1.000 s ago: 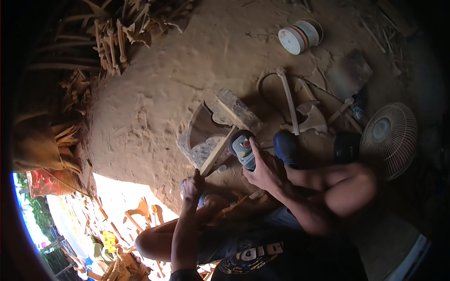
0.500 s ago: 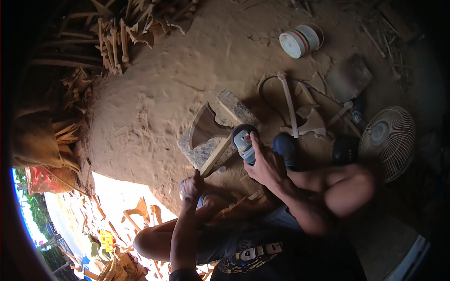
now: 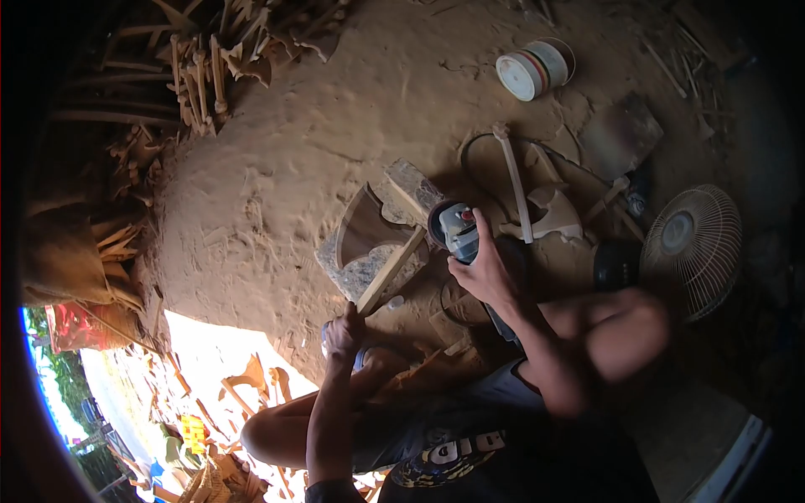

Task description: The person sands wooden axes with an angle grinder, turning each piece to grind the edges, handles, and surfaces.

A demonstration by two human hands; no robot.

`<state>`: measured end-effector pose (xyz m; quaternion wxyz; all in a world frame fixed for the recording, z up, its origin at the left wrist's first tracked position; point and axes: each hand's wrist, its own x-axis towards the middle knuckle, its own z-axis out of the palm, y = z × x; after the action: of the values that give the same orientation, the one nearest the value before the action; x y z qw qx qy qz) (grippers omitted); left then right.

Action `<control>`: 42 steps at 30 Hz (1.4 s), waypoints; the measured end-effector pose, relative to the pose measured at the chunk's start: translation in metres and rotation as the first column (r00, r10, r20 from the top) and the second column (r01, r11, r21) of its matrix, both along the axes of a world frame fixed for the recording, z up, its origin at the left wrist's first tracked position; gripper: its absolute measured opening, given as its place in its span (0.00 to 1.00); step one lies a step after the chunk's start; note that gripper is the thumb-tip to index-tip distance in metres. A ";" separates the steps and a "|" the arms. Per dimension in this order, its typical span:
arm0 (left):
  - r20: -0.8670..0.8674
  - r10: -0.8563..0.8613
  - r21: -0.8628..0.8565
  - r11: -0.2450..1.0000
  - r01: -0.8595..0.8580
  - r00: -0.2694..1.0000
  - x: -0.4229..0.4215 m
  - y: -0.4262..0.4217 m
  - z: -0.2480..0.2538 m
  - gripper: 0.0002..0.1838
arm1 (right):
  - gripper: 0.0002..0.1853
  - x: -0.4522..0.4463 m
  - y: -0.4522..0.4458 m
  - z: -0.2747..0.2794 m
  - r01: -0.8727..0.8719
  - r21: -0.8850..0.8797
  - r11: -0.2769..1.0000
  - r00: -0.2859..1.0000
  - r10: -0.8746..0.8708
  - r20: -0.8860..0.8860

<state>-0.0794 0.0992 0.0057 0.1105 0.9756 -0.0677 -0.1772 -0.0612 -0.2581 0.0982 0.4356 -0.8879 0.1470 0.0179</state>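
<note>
My left hand [image 3: 344,333] is wrapped round the lower end of a pale, squared wooden handle [image 3: 391,271]. Near its upper end lies a broad, curved brown axe-head shape [image 3: 360,228], seemingly joined to it. Both rest over a grey stone block [image 3: 332,270]. In my right hand [image 3: 489,275] is an angle grinder [image 3: 458,228], its round disc facing the handle's upper end. The disc looks just beside the wood; whether they touch I cannot tell.
A standing fan's round cage [image 3: 692,251] is at the right. Pale carved wooden pieces [image 3: 558,218] and a cable lie beyond the grinder. A white bucket [image 3: 534,70] lies tipped on the sandy floor. Wood pieces [image 3: 201,80] are heaped at upper left.
My right hand has shifted the angle grinder to the right and slightly up, away from the middle of the handle. My left hand and the wooden piece have hardly moved.
</note>
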 end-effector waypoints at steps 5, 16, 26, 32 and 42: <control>-0.010 0.008 0.038 0.999 -0.007 1.000 0.002 0.001 -0.004 0.11 | 0.54 0.009 -0.016 0.003 0.034 0.314 0.949 0.999 -0.023 -0.039; -0.062 0.023 0.049 0.999 -0.020 0.998 0.004 0.002 -0.006 0.11 | 0.51 0.010 -0.023 0.008 0.102 0.151 0.983 0.965 -0.061 -0.254; 0.679 0.093 0.009 0.991 -0.135 0.729 0.028 0.003 0.052 0.10 | 0.49 0.013 -0.053 0.040 0.223 0.132 0.966 0.962 -0.240 0.131; 0.449 -0.018 0.041 0.999 0.000 0.893 0.041 0.001 0.072 0.11 | 0.44 0.015 -0.067 0.085 0.305 0.304 0.903 0.885 -0.387 0.260; 0.150 -0.027 -0.117 0.992 0.045 0.988 0.003 0.017 -0.050 0.10 | 0.47 -0.017 -0.008 0.074 -0.008 -0.073 0.997 0.982 0.022 0.190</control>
<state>-0.0762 0.1162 -0.0445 0.1605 0.9763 -0.1038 -0.1017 -0.0781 -0.2661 0.1720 0.4153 -0.9017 0.0985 -0.0692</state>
